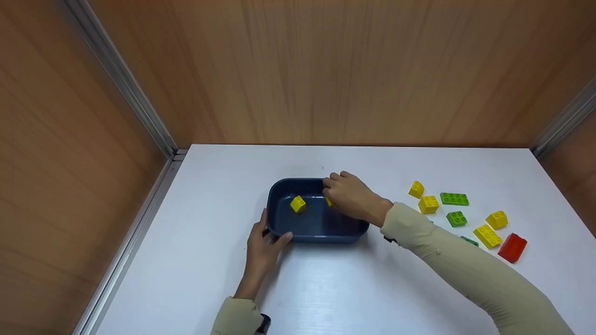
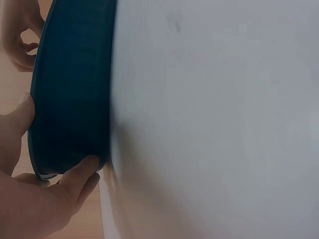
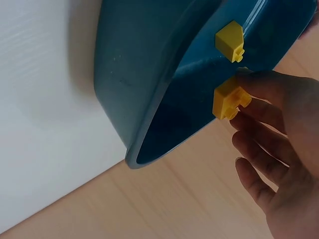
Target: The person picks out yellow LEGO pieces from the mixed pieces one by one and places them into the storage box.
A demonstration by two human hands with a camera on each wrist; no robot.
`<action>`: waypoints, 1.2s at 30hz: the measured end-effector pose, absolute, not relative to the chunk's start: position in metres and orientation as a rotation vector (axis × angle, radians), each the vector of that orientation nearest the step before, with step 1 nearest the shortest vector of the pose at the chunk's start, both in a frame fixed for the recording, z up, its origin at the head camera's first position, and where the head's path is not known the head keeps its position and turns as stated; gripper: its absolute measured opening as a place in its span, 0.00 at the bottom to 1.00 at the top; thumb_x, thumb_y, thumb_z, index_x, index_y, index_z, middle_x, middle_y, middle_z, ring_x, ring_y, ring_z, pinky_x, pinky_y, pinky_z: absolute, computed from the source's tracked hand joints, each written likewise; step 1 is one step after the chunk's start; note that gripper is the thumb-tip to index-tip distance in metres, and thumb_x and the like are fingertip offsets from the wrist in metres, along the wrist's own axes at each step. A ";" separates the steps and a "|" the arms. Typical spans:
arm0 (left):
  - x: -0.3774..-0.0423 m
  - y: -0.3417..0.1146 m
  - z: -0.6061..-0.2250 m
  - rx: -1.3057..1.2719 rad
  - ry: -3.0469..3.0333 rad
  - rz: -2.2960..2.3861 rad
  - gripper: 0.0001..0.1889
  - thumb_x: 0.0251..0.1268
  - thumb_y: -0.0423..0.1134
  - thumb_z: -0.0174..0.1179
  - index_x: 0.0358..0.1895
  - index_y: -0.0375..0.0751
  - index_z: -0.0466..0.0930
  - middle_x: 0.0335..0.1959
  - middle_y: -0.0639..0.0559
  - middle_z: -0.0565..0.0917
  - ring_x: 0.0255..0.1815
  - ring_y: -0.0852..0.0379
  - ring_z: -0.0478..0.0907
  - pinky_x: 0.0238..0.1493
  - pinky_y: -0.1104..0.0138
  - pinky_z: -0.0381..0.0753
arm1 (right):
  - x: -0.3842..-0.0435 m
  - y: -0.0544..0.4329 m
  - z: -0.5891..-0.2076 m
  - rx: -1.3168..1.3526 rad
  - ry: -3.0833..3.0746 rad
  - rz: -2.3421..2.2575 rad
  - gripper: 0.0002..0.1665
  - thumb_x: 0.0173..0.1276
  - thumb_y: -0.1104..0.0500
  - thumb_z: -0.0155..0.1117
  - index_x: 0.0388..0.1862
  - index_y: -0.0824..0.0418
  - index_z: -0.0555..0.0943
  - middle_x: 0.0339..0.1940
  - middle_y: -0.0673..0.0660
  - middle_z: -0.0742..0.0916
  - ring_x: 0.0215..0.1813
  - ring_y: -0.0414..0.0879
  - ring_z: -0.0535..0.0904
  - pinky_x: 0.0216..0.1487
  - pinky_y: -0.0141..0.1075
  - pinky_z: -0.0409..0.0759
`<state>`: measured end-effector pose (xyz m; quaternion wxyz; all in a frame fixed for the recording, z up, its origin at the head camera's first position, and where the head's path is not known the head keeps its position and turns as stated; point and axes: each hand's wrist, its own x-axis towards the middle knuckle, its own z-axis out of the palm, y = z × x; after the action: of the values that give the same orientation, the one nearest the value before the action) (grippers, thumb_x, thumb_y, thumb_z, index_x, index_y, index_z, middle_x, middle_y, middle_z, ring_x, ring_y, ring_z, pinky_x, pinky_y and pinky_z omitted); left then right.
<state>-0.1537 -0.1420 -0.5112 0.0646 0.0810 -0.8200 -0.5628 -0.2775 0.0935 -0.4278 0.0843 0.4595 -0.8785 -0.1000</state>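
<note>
A dark blue plastic bin [image 1: 321, 239] stands on the white table. My left hand [image 1: 263, 246] holds its near left corner, with thumb and fingers against the outside in the left wrist view. Over the bin's right part is my right hand [image 1: 351, 195], pinching a yellow toy brick [image 3: 228, 98] between thumb and fingers. Most of that brick is hidden by the hand in the head view. Another yellow brick [image 1: 298, 204], with one sloped side, lies in the bin on the left.
To the right on the table [image 1: 186, 223] lie several yellow bricks [image 1: 428, 204], green bricks [image 1: 454, 199] and a red brick [image 1: 512, 248]. My right sleeve partly covers a dark green piece [image 1: 470, 241]. Wooden panels [image 1: 326, 74] enclose the back and sides.
</note>
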 end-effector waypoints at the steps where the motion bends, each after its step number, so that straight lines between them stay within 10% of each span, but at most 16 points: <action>1: -0.154 -0.142 -0.511 0.247 -2.475 -1.699 0.47 0.69 0.36 0.73 0.84 0.32 0.54 0.74 0.31 0.70 0.75 0.32 0.71 0.76 0.45 0.71 | -0.278 0.092 -0.428 1.375 -2.627 -0.302 0.15 0.71 0.58 0.76 0.53 0.63 0.90 0.50 0.59 0.90 0.52 0.52 0.85 0.56 0.43 0.86; 36: -0.153 -0.141 -0.513 0.254 -2.463 -1.711 0.47 0.69 0.38 0.73 0.85 0.34 0.54 0.77 0.31 0.68 0.76 0.32 0.68 0.76 0.44 0.71 | -0.299 0.053 -0.443 1.432 -2.806 -0.400 0.14 0.73 0.60 0.73 0.55 0.61 0.89 0.52 0.58 0.90 0.54 0.52 0.87 0.66 0.47 0.84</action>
<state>-0.1529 -0.1413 -0.5127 0.0660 0.0844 -0.8165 -0.5673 -0.2994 0.0534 -0.4428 -0.0171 0.4509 -0.8835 -0.1259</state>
